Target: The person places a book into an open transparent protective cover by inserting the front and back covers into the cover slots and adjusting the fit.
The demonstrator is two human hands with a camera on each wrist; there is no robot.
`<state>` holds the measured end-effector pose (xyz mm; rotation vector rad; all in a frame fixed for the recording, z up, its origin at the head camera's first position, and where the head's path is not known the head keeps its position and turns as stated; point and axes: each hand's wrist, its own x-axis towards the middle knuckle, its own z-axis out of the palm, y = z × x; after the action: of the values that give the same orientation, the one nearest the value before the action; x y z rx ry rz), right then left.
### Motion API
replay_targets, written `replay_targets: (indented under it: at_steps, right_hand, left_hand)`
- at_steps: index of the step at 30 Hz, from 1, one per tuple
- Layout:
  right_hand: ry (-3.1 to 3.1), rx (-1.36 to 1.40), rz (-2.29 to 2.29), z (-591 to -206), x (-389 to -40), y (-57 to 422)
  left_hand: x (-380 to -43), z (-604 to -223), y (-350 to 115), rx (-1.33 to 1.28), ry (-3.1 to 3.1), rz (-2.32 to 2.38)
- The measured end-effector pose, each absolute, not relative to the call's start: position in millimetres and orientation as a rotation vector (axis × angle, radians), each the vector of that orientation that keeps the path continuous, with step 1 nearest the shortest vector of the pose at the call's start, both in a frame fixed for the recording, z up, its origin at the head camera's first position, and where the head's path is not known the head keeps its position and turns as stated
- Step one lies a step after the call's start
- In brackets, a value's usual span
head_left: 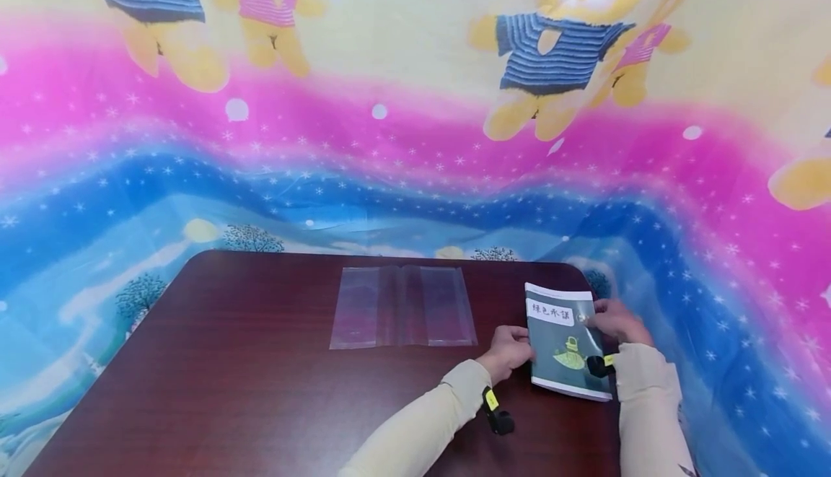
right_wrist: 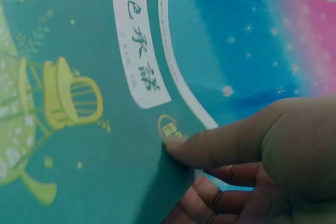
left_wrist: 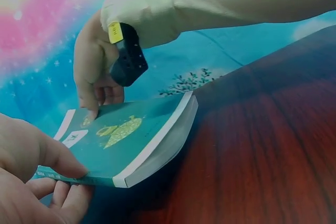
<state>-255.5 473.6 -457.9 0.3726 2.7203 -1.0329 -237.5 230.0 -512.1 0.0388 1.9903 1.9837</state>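
A green paperback book (head_left: 561, 343) with a white title label and a yellow-green drawing is held at the right side of the table. My left hand (head_left: 508, 351) pinches its spine edge, thumb on the cover and fingers beneath, as the left wrist view shows. On the opposite edge, my right hand (head_left: 620, 320) grips the book near its upper corner; in the right wrist view the thumb (right_wrist: 210, 145) presses the cover with fingers curled behind. The book appears slightly tilted, its lower pages a little fanned in the left wrist view.
A clear plastic book cover (head_left: 402, 307) lies spread flat near the table's back edge, left of the book. The dark reddish-brown table (head_left: 260, 376) has rounded far corners. A patterned cloth (head_left: 389, 145) with bears hangs behind and beside it. Each wrist wears a black camera.
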Motion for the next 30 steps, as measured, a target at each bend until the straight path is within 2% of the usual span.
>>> replay_targets:
  at_steps: [13, 30]
  right_hand:
    - [2.874, 0.262, -1.063, -456, -252, 457]
    - [2.989, 0.161, -1.138, -478, -265, 405]
  left_hand:
    - [-253, -512, 204, 0.181, 1.787, 2.02]
    - [-276, -516, 149, 0.358, 1.964, 1.914]
